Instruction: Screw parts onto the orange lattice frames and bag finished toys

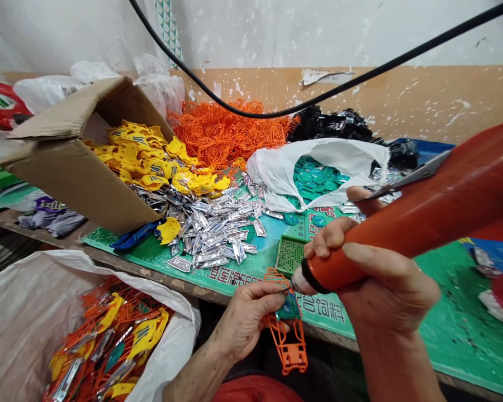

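Observation:
Gripped in my right hand is an orange-red electric screwdriver, pointing down to the left. One finger rests by the metal lever along its top. My left hand pinches an orange plastic frame with a teal plastic piece on it. The screwdriver's tip meets the work right at my left fingertips; the exact contact is hidden by them. Just behind the tip sits a small green basket with tiny parts, too small to name.
Silver plates are heaped mid-table. Yellow parts spill from a cardboard box. Behind lie orange frames and black parts. A white bag holds teal pieces. Assembled pieces fill a sack at lower left. A black cable hangs across.

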A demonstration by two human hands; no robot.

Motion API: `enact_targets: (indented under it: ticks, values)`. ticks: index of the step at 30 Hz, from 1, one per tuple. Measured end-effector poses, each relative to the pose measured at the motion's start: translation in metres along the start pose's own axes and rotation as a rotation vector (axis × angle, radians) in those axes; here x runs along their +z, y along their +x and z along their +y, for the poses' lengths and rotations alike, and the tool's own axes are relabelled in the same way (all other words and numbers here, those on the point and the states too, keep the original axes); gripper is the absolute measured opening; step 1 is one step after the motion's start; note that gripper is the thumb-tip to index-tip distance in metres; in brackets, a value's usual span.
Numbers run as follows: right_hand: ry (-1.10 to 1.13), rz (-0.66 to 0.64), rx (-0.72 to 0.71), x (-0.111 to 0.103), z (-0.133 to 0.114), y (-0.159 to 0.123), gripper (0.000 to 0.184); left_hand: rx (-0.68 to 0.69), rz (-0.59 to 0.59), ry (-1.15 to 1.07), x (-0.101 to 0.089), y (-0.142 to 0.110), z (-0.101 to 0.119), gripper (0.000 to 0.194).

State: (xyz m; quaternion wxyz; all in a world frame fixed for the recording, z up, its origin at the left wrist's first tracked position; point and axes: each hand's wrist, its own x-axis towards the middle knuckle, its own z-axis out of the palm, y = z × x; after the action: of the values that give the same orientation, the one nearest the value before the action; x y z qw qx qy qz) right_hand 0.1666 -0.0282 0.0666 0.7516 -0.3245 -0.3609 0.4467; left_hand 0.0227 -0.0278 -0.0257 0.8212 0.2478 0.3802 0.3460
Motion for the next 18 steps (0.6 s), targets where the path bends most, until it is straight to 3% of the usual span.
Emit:
enact_targets:
  ticks: [8, 13, 18]
  values:
    - [-0.042, 0.044, -0.007, 0.0018, 0.0010, -0.0034, 0.040, 0.040, 0.040, 0.079, 0.0045, -0.0018, -0.0008, 0.032]
    - [-0.043, 0.049, -0.009, -0.0004, -0.0005, -0.0018, 0.037, 0.107, 0.063, 0.106, -0.0012, -0.0019, -0.0045, 0.067]
    - [-0.069, 0.059, -0.015, -0.0019, -0.0001, -0.0047, 0.037, 0.162, 0.043, 0.116, -0.0016, -0.0029, -0.0046, 0.089]
